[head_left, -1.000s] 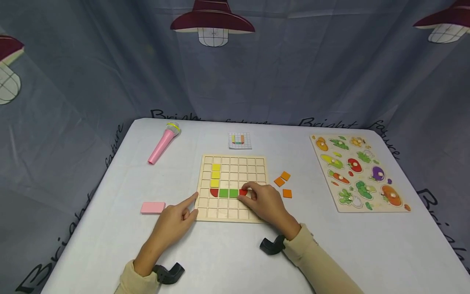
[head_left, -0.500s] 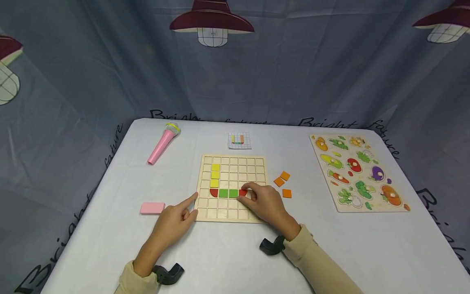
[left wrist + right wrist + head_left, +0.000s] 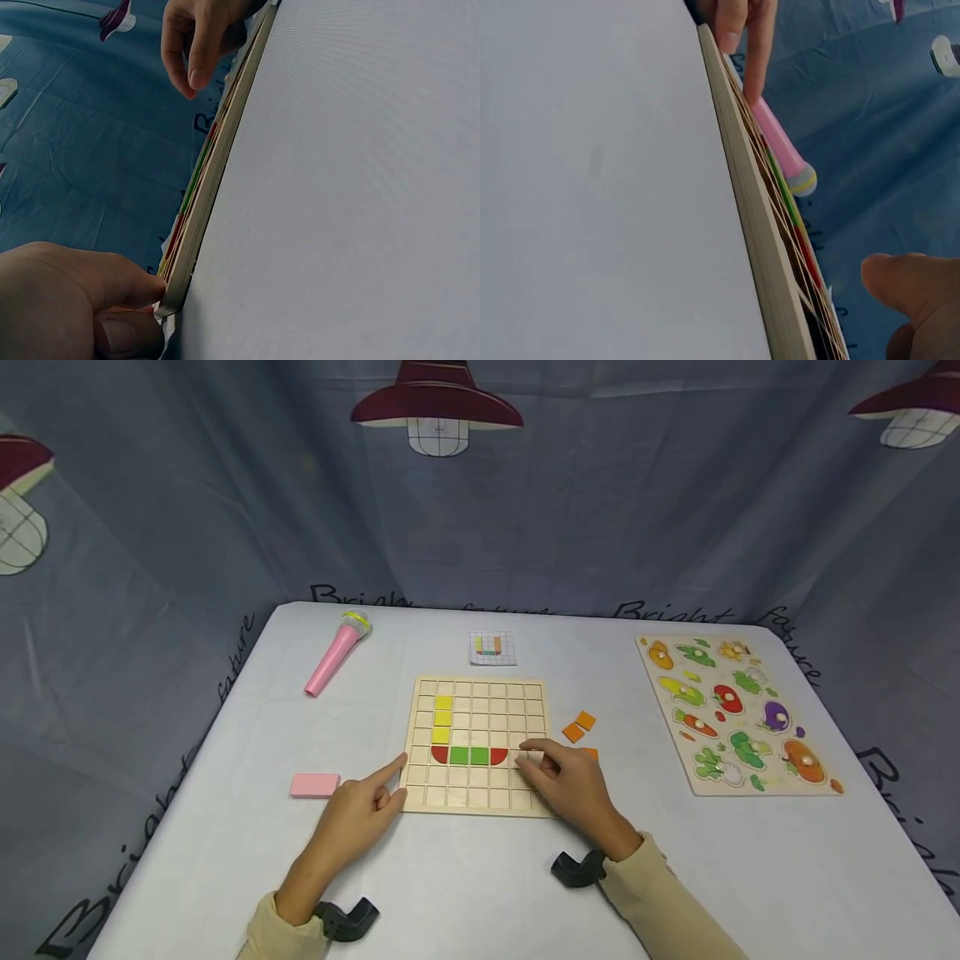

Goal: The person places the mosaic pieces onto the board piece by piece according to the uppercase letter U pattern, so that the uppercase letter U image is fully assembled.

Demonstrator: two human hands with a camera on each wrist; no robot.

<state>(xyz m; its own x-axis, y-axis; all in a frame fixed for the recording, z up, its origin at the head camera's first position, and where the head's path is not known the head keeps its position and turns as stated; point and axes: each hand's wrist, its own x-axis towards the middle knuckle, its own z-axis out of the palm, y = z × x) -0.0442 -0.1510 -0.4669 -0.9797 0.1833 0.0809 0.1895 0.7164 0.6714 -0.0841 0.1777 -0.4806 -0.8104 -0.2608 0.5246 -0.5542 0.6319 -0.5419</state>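
Observation:
A wooden grid board (image 3: pixel 457 797) lies mid-table. Set in it are yellow squares (image 3: pixel 442 718) in a column, then a row of a red rounded piece (image 3: pixel 439 756), two green squares (image 3: pixel 468 756) and another red rounded piece (image 3: pixel 498 757). My left hand (image 3: pixel 354 818) touches the board's left edge with straight index finger and thumb, the other fingers folded; the left wrist view shows these fingertips right at the board's corner (image 3: pixel 176 296). My right hand (image 3: pixel 572 785) hovers over the board's right side, index finger and thumb apart with nothing between them.
Orange squares (image 3: pixel 573 732) lie right of the board, one partly hidden by my right hand. A small pattern card (image 3: pixel 492 648) is behind the board. A pink microphone (image 3: pixel 333 658), a pink block (image 3: pixel 314 786) and a vegetable puzzle board (image 3: pixel 708 758) lie around it.
My right hand has let go of the red rounded piece at the row's right end and moved right, overlapping one orange square. The left hand stays at the board's edge.

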